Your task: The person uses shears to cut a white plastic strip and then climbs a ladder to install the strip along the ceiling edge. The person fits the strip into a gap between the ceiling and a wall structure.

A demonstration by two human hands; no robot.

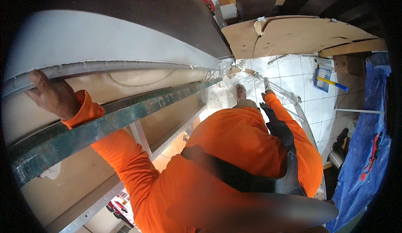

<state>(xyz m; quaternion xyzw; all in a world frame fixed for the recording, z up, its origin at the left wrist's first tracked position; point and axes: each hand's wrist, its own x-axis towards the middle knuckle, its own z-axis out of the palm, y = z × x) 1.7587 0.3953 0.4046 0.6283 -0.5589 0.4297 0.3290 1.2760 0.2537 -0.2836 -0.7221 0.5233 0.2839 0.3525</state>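
Observation:
My left hand [54, 93] reaches past a scuffed green metal beam [100, 126]. Its fingers are stretched out, one of them against the grey edge strip [104, 66] below a white panel [96, 40]. I see nothing held in it. Far to the right, my right hand [268, 93] is small in the picture, its fingers closed beside a metal ladder [287, 93]. Whether it grips the ladder's frame or a small light-coloured piece there, I cannot make out. Both arms are in orange sleeves, and a black strap crosses my body.
Brown cardboard [297, 36] stands at the far side. White floor tiles [293, 82] lie below, with debris near my bare foot [240, 91]. A blue tray with a yellow-and-blue handle [333, 83] sits to the right, near a blue sheet [368, 149] with a red-handled tool [370, 160].

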